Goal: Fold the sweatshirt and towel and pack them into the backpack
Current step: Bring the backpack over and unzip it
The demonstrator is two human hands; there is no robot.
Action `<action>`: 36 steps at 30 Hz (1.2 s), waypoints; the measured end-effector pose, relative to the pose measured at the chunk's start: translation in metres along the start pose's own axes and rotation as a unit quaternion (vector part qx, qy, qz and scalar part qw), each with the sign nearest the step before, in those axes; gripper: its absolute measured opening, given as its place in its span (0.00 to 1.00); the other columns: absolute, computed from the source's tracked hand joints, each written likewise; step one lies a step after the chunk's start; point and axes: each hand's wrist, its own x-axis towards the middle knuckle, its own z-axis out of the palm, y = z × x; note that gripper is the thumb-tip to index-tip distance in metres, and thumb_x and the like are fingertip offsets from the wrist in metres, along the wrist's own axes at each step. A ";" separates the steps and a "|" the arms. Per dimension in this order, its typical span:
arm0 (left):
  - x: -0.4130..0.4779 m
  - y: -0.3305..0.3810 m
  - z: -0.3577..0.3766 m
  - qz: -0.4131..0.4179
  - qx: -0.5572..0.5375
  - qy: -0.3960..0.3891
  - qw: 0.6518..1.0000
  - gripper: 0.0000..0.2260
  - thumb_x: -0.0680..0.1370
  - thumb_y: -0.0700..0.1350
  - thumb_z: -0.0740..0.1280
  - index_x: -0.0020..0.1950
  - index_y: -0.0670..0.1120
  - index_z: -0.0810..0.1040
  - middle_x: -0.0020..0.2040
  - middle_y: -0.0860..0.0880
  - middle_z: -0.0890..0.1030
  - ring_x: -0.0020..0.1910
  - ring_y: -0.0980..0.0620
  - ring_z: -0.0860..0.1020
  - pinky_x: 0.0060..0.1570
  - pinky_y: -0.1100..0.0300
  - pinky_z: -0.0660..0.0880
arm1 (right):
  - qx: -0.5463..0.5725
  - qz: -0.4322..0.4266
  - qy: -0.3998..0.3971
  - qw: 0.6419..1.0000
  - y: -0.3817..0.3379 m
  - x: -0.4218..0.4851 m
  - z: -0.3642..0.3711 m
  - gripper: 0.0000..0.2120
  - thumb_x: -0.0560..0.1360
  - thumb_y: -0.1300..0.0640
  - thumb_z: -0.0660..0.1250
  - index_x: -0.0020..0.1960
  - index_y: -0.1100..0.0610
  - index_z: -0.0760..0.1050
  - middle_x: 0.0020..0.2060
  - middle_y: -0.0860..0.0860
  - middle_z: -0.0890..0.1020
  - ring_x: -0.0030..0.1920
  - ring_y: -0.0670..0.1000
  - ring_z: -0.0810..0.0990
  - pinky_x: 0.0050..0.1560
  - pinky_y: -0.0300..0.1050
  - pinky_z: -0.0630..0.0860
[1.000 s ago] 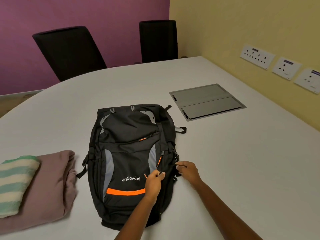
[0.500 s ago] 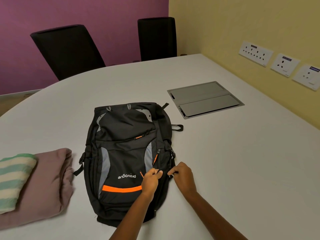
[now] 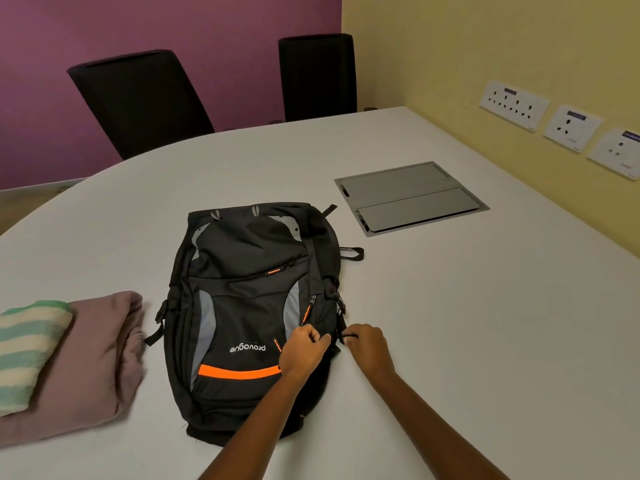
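A black backpack (image 3: 249, 306) with grey panels and an orange stripe lies flat on the white table (image 3: 485, 323), its zips closed. My left hand (image 3: 303, 351) pinches the fabric at the backpack's right side. My right hand (image 3: 369, 346) pinches a black zipper pull just beside it at the bag's right edge. To the left lies a folded mauve sweatshirt (image 3: 93, 362), and a folded green-and-cream striped towel (image 3: 27, 348) rests on top of it at the frame's left edge.
A grey cable hatch (image 3: 408, 197) is set into the table behind and right of the backpack. Two black chairs (image 3: 142, 102) stand at the far edge. Wall sockets (image 3: 512, 103) line the yellow wall on the right.
Both hands stay at the backpack's right side; the right hand has shifted slightly along the edge with the zipper pull. The camera view has moved a little.
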 end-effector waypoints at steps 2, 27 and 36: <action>0.007 0.012 -0.001 0.006 0.066 -0.005 0.998 0.14 0.75 0.56 0.65 0.37 0.47 0.70 0.41 0.48 0.75 0.40 0.50 0.75 0.43 0.58 0.72 | -0.007 -0.008 -0.008 1.000 -0.002 -0.007 0.004 0.12 0.77 0.62 0.62 0.57 0.61 0.78 0.52 0.57 0.82 0.53 0.53 0.80 0.43 0.33 0.69; 0.031 0.091 -0.008 -0.001 0.039 -0.019 0.999 0.14 0.76 0.41 0.66 0.31 0.46 0.67 0.31 0.47 0.71 0.35 0.48 0.74 0.46 0.54 0.77 | -0.024 -0.053 -0.039 0.998 0.004 -0.061 -0.029 0.14 0.79 0.58 0.60 0.61 0.59 0.76 0.55 0.55 0.81 0.53 0.51 0.80 0.50 0.32 0.72; -0.025 0.048 0.012 0.086 0.322 -0.047 0.942 0.12 0.78 0.46 0.61 0.56 0.40 0.73 0.55 0.42 0.78 0.55 0.43 0.77 0.51 0.55 0.72 | -0.025 -0.058 -0.031 0.998 0.009 -0.070 -0.017 0.11 0.78 0.60 0.60 0.56 0.61 0.77 0.50 0.57 0.82 0.41 0.47 0.73 0.35 0.30 0.64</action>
